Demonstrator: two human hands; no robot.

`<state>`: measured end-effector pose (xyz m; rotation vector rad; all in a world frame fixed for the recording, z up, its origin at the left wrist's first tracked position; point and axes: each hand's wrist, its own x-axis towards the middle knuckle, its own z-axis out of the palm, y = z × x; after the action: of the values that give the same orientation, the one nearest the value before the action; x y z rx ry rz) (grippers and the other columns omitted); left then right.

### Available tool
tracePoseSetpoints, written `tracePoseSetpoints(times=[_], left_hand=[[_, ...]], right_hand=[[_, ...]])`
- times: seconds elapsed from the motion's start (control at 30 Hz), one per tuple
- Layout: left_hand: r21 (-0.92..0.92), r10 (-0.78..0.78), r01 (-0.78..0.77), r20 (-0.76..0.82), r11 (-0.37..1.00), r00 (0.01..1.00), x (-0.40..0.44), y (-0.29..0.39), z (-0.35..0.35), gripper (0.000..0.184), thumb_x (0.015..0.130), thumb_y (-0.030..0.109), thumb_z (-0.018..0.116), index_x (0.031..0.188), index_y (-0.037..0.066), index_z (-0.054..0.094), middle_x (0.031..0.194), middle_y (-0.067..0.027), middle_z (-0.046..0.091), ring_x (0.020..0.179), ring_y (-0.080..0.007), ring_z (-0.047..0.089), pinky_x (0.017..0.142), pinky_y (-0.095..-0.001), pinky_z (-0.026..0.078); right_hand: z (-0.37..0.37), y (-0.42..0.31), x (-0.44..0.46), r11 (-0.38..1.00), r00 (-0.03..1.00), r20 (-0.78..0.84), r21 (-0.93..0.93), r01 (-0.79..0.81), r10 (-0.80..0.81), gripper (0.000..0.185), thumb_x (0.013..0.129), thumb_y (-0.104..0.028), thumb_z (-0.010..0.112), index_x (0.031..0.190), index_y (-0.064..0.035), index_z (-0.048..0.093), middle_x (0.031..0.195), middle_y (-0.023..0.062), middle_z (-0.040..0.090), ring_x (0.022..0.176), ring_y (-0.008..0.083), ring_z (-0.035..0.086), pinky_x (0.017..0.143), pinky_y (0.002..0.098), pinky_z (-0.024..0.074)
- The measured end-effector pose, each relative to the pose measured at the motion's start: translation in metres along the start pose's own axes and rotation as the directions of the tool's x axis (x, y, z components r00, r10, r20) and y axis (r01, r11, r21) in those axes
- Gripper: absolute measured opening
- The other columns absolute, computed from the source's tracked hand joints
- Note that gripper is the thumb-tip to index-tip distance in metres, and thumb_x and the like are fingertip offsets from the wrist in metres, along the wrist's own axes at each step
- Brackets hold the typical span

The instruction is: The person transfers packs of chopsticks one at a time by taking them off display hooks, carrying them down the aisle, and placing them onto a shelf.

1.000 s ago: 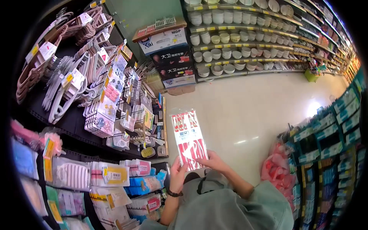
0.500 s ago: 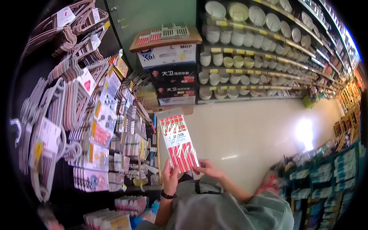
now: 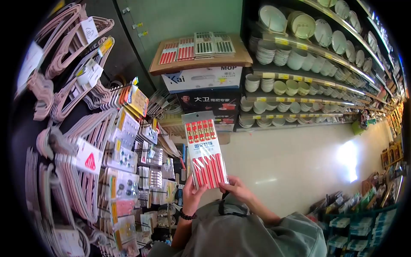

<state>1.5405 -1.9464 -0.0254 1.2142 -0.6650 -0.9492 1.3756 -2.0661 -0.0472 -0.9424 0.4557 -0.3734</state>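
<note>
A flat clear packet of red chopsticks (image 3: 206, 150) with gold-patterned ends and a white printed label is held up in front of me. My left hand (image 3: 192, 197) pinches its lower left corner, thumb on the front. At the lower right corner, my right hand (image 3: 237, 189) grips it the same way. Fingers behind the packet are hidden. Beyond it, similar red chopstick packets (image 3: 186, 49) and dark-coloured chopstick packets (image 3: 214, 44) lie on a cardboard sheet (image 3: 156, 67) atop stacked mop boxes (image 3: 205, 79).
Clothes hangers (image 3: 81, 171) and hanging blister packs (image 3: 122, 184) crowd the left side. Shelves of bowls (image 3: 295, 60) and plates (image 3: 272, 18) run along the back right. Pale shiny floor (image 3: 274, 158) lies between these and a teal rack (image 3: 355, 231) of packaged goods.
My view has come nearer the boxes and hangers, which look larger. The chopstick packet is turned straighter towards me and its label shows more clearly. Both hands keep hold of it.
</note>
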Motion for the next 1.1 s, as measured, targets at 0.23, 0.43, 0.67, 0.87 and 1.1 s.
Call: tracePoseSetpoints(times=[0.23,0.43,0.67,0.87,1.1], left_hand=[[0.012,-0.006,0.006,-0.043,1.000,0.999,0.139,0.004,-0.012,0.066,0.089,-0.001,0.064,0.147,-0.003,0.030,0.123,-0.0146,0.060,0.106,-0.0172,0.062,0.090,-0.0288,0.051],[0.023,0.195,-0.202,-0.396,0.979,0.897,0.274,0.023,-0.021,0.060,0.092,-0.001,0.060,0.146,-0.003,0.035,0.096,-0.0034,0.058,0.082,-0.0083,0.056,0.072,-0.0217,0.047],[0.112,0.360,-0.358,-0.529,0.927,0.769,0.424,0.082,-0.051,0.049,0.095,0.008,0.058,0.141,0.000,0.043,0.116,-0.0069,0.062,0.090,-0.0097,0.059,0.074,-0.0253,0.048],[0.098,0.358,-0.368,-0.552,0.925,0.753,0.547,0.104,-0.105,0.042,0.097,0.007,0.056,0.137,0.000,0.050,0.112,-0.0071,0.065,0.081,-0.0086,0.059,0.074,-0.0252,0.050],[0.170,0.285,-0.231,-0.478,0.958,0.831,0.652,0.111,-0.156,0.037,0.099,0.005,0.052,0.136,-0.001,0.052,0.089,-0.0020,0.062,0.068,-0.0078,0.053,0.065,-0.0240,0.045]], right_hand=[[-0.057,-0.074,0.143,0.988,0.996,0.088,-0.153,0.015,-0.002,0.015,0.098,-0.019,0.060,0.103,-0.0050,0.062,0.080,-0.0032,0.056,0.074,0.0052,0.048,0.067,0.0226,0.0397],[-0.061,-0.140,0.291,0.980,0.977,0.193,-0.157,0.124,-0.092,0.014,0.098,-0.018,0.060,0.101,-0.0045,0.062,0.078,-0.0036,0.055,0.073,0.0044,0.048,0.066,0.0221,0.0392],[-0.038,-0.192,0.455,0.982,0.957,0.234,-0.026,0.185,-0.174,0.014,0.099,-0.018,0.059,0.097,-0.0045,0.061,0.076,-0.0037,0.054,0.069,0.0042,0.045,0.061,0.0225,0.0364],[-0.026,-0.219,0.573,0.989,0.972,0.184,0.053,0.139,-0.147,0.013,0.100,-0.018,0.056,0.099,-0.0052,0.059,0.081,-0.0009,0.056,0.073,0.0080,0.050,0.067,0.0242,0.0415],[-0.016,-0.239,0.644,0.987,1.000,-0.019,0.159,0.011,-0.008,0.017,0.099,-0.016,0.054,0.106,-0.0006,0.057,0.091,0.0061,0.063,0.081,0.0131,0.059,0.074,0.0265,0.0479]])
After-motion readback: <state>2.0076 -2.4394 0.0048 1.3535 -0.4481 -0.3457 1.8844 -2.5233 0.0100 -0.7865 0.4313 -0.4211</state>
